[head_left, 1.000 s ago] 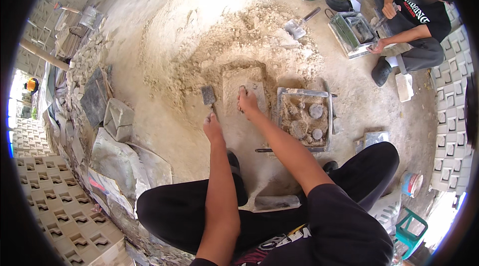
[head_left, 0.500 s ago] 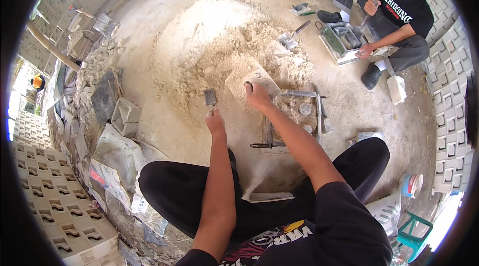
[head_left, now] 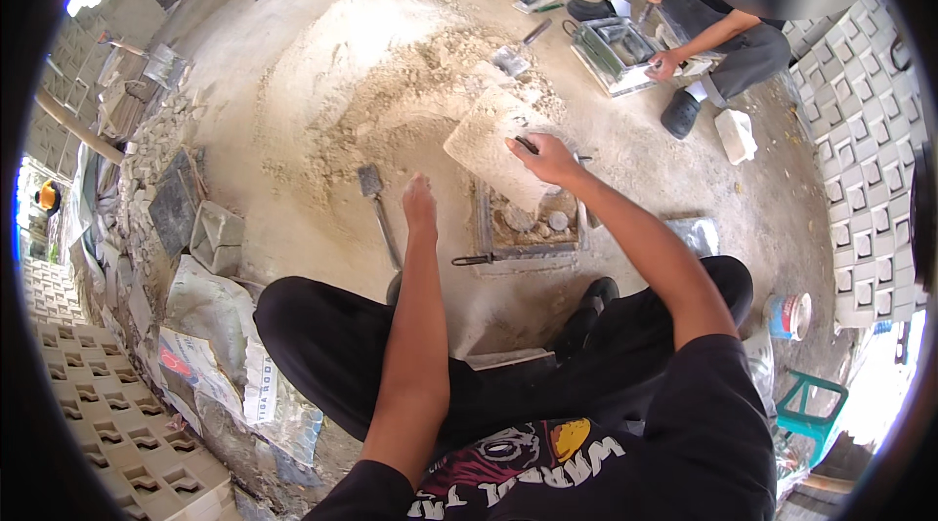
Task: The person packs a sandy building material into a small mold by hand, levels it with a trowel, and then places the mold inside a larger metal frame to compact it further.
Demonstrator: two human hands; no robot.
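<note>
My right hand [head_left: 547,160] is wrapped round the dark handle of a wide, flat, sand-caked float [head_left: 493,145]. This float is tilted over the far part of a metal mould frame [head_left: 532,252] on the floor, hiding much of it. Round discs [head_left: 559,220] and sandy material show inside the frame. Left of the float, my left hand [head_left: 419,201] has its fingers curled together; whatever they may hold is hidden. Beside it a small trowel [head_left: 370,181] lies on the floor, its handle towards me. A large mound of pale sand [head_left: 376,33] spreads beyond both hands.
At the far right a co-worker [head_left: 718,28] sits holding another mould [head_left: 620,47]. A scoop [head_left: 510,60] rests by the mound. Rubble and sacks [head_left: 210,306] line the left; patterned blocks [head_left: 122,404] are stacked at both sides. A bucket [head_left: 787,316] and green stool [head_left: 813,414] stand right.
My right hand has carried the float rightward over the mould frame. My left hand has shifted right of the small trowel, exposing its handle. The whole view has shifted too.
</note>
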